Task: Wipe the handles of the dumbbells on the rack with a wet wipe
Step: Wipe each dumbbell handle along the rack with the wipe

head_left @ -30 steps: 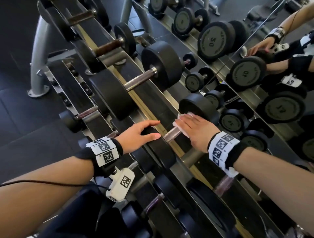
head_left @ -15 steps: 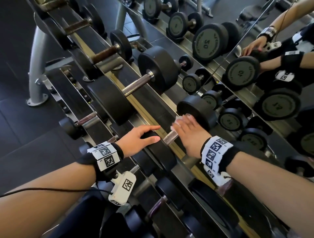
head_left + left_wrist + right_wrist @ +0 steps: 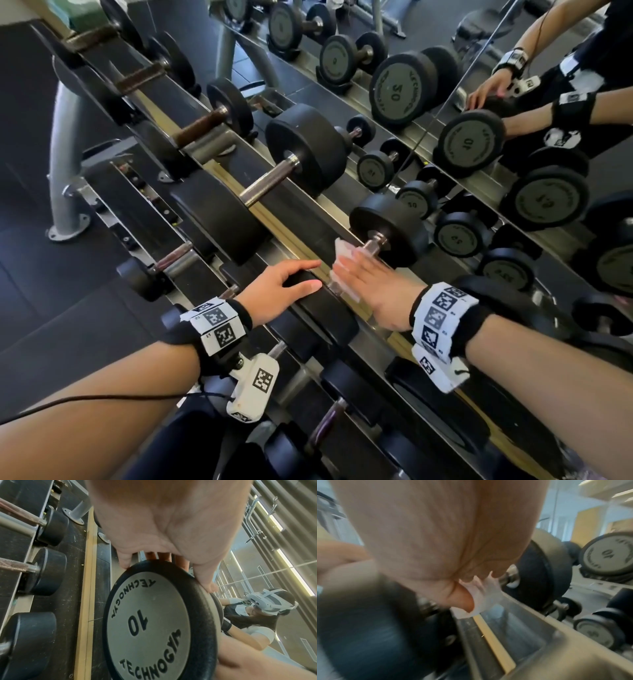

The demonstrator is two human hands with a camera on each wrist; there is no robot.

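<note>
A black dumbbell lies across the rack's top tier, its steel handle (image 3: 375,244) showing by the far head (image 3: 394,222). My right hand (image 3: 370,284) grips the handle through a white wet wipe (image 3: 342,251), close to the near head (image 3: 329,315). In the right wrist view the thumb (image 3: 462,600) presses the wipe (image 3: 486,592) against the bar; the picture is blurred. My left hand (image 3: 281,284) rests on the near head with fingers mostly straight. The left wrist view shows that hand (image 3: 163,527) draped over the rim of the head marked 10 (image 3: 149,622).
A larger dumbbell (image 3: 274,178) sits just left on the same tier, with more beyond it. Smaller dumbbells (image 3: 171,257) fill the lower tier below my left arm. A mirror (image 3: 513,85) behind the rack repeats the weights and my arms. A grey rack post (image 3: 65,144) stands at left.
My right hand has slid the wipe along the handle from the far head toward the near head. The left hand has stayed on the near head.
</note>
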